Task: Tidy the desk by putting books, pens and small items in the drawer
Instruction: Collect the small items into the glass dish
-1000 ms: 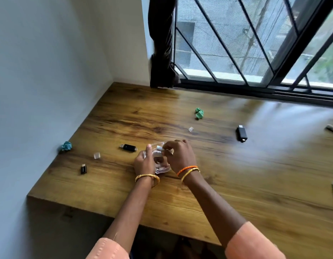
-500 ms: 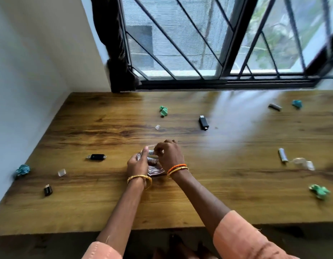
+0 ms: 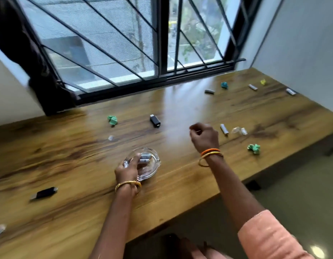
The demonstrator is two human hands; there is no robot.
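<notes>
Gathering small items into a clear glass dish (image 3: pixel 151 170) sitting on the wooden surface (image 3: pixel 180 184). Steadying the dish with the left hand (image 3: pixel 127 168), fingers curled over its near rim beside two grey-white cylinders (image 3: pixel 144 158) already lying inside. Hovering right of the dish with the right hand (image 3: pixel 205 137), fingers curled together, possibly pinching something thin, though blur hides it. Lying beyond the right hand: a grey cylinder (image 3: pixel 224 129). Waiting behind the dish: a black USB stick (image 3: pixel 155 120) and a green crumpled paper ball (image 3: pixel 112 120). Seeing no drawer; leaving most of the tidying undone, by this judgement.
</notes>
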